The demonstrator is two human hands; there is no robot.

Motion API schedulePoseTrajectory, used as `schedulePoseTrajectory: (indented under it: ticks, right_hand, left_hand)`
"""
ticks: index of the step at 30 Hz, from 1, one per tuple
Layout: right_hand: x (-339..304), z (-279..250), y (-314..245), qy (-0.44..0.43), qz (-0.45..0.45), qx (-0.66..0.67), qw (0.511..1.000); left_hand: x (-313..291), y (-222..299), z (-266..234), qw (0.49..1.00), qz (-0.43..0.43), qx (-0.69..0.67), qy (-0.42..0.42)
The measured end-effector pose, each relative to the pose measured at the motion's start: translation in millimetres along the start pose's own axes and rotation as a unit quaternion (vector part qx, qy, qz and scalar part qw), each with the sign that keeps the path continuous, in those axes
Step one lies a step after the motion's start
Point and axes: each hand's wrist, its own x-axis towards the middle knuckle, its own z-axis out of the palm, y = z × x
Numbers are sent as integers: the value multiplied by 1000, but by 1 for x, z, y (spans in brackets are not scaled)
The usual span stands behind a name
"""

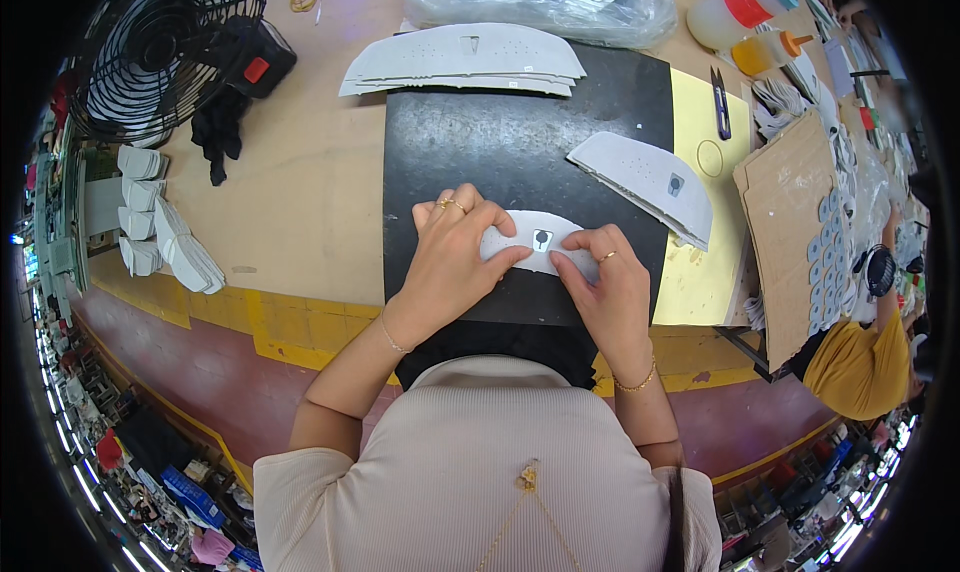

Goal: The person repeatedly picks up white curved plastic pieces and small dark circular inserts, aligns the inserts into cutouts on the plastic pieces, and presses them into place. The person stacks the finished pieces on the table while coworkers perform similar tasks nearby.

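Between my two hands is a white curved panel [520,224] with small holes and a dark emblem patch [542,239] near its middle. My left hand [462,237] pinches the panel's left part between thumb and fingers. On the other side, my right hand [607,272] pinches it just right of the patch. The panel is over the black mat [520,152]; my fingers cover both its ends. A stack of similar panels [645,184] lies to the right, the top one bearing a dark patch. Farther back rests another stack of white panels [460,60], its top one with an outlined mark.
A black fan [165,47] stands at the back left, with stacked white pieces [165,222] nearer. A plastic bag of parts [540,7] sits at the back. Rightward are snips [720,104] on yellow board [700,282], two bottles [765,52] and cardboard with patches [790,232]. Another person's yellow sleeve [860,367] shows.
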Motion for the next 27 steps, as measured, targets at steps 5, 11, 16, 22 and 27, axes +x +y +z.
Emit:
schedulePoseTrajectory:
  ticks: [5, 11, 16, 22, 27]
  right_hand:
    - [0, 1, 0, 1, 3, -2, 1000]
    - [5, 3, 2, 4, 0, -10, 1000]
    - [6, 3, 2, 2, 2, -12, 1000]
    - [6, 4, 2, -1, 4, -18, 1000]
    - [8, 1, 1, -13, -2, -32, 999]
  left_hand:
    - [0, 0, 0, 1000, 3, 3, 4]
    - [5, -3, 1, 1000, 8, 5, 12]
    - [6, -2, 1, 1000, 10, 4, 16]
    - [6, 1, 2, 999, 14, 16, 28]
    - [7, -1, 5, 998, 22, 25, 47]
